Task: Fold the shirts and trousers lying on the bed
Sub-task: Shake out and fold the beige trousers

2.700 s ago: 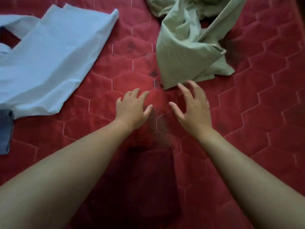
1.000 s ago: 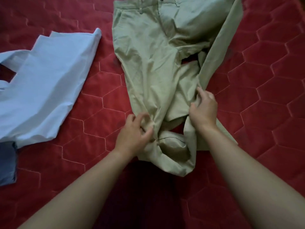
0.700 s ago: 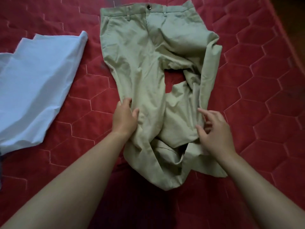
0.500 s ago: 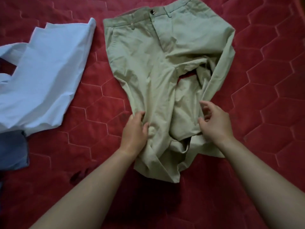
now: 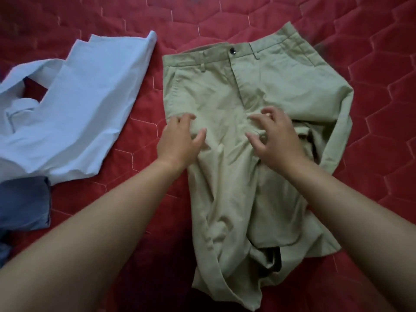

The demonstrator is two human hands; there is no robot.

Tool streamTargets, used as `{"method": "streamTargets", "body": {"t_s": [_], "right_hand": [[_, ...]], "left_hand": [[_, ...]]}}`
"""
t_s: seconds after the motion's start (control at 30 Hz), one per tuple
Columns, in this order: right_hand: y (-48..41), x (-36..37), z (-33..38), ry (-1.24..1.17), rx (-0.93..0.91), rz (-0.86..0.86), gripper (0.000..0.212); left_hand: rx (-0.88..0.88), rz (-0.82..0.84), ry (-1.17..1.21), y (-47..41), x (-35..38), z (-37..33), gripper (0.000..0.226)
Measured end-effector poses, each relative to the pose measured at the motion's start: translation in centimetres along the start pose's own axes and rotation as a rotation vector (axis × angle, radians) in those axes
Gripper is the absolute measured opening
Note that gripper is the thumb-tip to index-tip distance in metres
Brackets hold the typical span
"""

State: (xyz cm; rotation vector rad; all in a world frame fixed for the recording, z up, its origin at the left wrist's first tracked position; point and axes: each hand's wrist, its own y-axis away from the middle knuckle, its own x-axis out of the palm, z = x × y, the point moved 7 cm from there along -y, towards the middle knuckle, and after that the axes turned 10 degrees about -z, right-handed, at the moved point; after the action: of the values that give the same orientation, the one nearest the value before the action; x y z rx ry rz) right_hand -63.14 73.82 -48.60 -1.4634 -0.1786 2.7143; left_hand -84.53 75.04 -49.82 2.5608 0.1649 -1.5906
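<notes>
Head camera looks down on a red quilted bed cover (image 5: 371, 131) stitched in a pale hexagon pattern, which fills the whole view; nothing of the room beyond it shows. A dark shadow lies on the cover at the bottom, between the two bare forearms.

A pair of khaki cotton trousers (image 5: 213, 91) lies front side up right of the middle, with the waistband towards the far side. The legs run down towards the person and are rumpled: the right leg is folded back on itself in loose bunches at the right side and near the bottom. A small dark round button (image 5: 232, 51) closes the waistband, with a narrow belt loop (image 5: 202, 66) to its left. Any mark on the button is too small to read.

The left hand (image 5: 180, 140) rests on the left edge of the trousers below the pocket, fingers lightly bent and thumb held apart. The right hand (image 5: 276, 140) sits over the crotch seam, fingers spread and bent, tips on the cloth. The two hands are apart.

A crumpled pale blue shirt (image 5: 78, 113) lies to the left, clear of the trousers. A dark blue garment (image 5: 22, 203) lies at the left edge, just below the shirt.
</notes>
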Motion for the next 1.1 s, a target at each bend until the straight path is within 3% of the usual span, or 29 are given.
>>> {"method": "streamTargets", "body": {"t_s": [0.07, 0.33, 0.67, 0.83, 1.1], "right_hand": [[-2.4, 2.9, 0.7, 0.084, -0.073, 0.005, 0.043], [-3.3, 11.1, -3.6, 0.345, 0.050, 0.038, 0.056], [-3.6, 11.0, -3.6, 0.362, 0.022, -0.085, 0.057], [-3.9, 10.6, -3.5, 0.357, 0.024, -0.088, 0.054], [3.6, 8.3, -2.1, 0.395, -0.116, 0.144, 0.052]], "left_hand": [[0.039, 0.007, -0.051, -2.8, 0.6, -0.3, 0.046], [0.074, -0.083, -0.197, -9.7, 2.8, 2.6, 0.046], [-0.245, -0.185, 0.111, -17.1, 4.3, 4.5, 0.072], [-0.126, -0.169, 0.164, -13.2, 3.3, 3.6, 0.057], [-0.137, -0.090, 0.165, -1.2, 0.2, 4.8, 0.063]]}}
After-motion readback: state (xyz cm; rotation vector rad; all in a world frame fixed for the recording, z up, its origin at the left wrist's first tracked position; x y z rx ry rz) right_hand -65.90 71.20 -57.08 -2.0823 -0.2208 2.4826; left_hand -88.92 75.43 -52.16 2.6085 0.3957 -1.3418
